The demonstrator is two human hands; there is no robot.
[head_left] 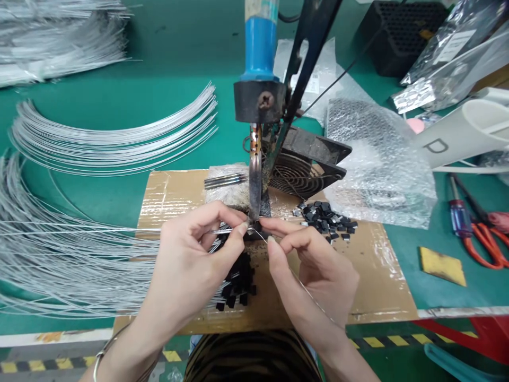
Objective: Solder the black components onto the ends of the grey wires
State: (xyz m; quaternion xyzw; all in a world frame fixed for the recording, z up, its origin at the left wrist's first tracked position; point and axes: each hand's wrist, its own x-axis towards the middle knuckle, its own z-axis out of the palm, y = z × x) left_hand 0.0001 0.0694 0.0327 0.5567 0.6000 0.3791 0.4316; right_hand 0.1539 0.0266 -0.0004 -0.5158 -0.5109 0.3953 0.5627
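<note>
My left hand (199, 260) pinches the end of a thin grey wire (147, 230) between thumb and forefinger; the wire runs off to the left. My right hand (314, 265) is closed on a fine strand of solder wire (261, 236), whose tail trails down across the palm. Both sets of fingertips meet just under the tip of a fixed soldering iron (255, 185) with a blue handle. The small part at the joint is hidden by fingers and tip. Beneath my left hand lie several black-ended wires (240, 278).
Cardboard (374, 276) covers the bench. Small black-and-silver pieces (326, 218) are heaped right of the iron, before a fan (298, 172). Grey wire bundles (115, 143) lie left. A yellow sponge (442, 266), screwdriver (460, 215) and orange-handled tool (483, 249) lie right.
</note>
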